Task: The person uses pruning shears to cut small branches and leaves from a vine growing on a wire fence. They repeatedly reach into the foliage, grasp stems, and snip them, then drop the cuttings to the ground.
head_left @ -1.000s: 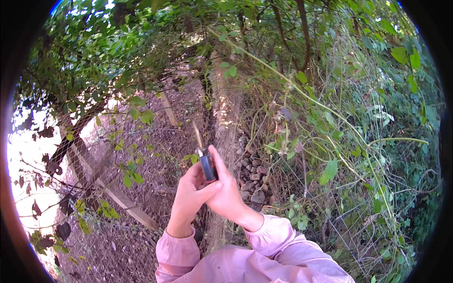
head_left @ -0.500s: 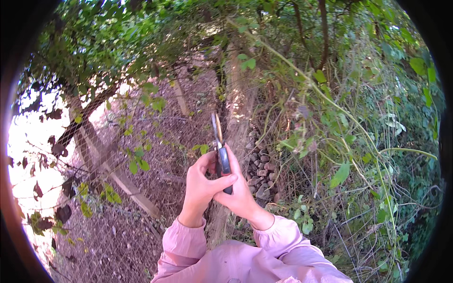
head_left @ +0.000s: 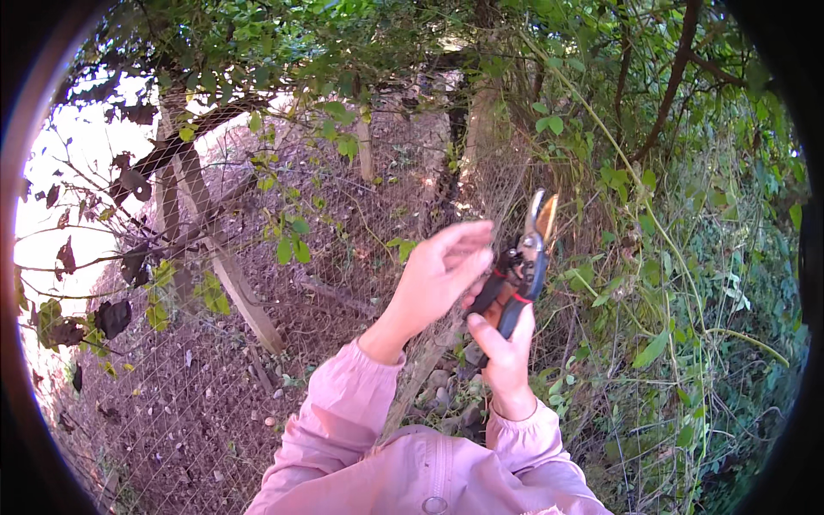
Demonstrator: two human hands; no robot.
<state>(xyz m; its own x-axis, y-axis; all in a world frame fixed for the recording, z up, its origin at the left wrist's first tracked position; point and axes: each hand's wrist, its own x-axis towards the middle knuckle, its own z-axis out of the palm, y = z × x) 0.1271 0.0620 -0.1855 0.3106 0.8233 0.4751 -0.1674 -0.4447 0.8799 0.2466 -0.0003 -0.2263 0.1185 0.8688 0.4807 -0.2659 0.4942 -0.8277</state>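
Observed: the two hands, cupped together about the clippers half a second ago, are now parted. The right hand (head_left: 508,360) has its fingers wrapped about the black-and-red handles and appears to bear the tool alone. The left hand (head_left: 429,279) is just beside it, fingers loosely extended and blurred; whether a fingertip touches the near handle cannot be told. The clippers (head_left: 532,245), previously presented edge-on, now show their flat side, raised in front of the wearer, points upward and leaning right, with the blades parted in a narrow V. Whether they were parted earlier cannot be determined. In this inspector's judgement, the change leaves the tool under one-handed control and the other hand free. Surroundings: a long green vine (head_left: 636,178) slants down to the right beyond the blades; stones (head_left: 439,379) lie below the hands; a wooden post (head_left: 243,293) leans at left.
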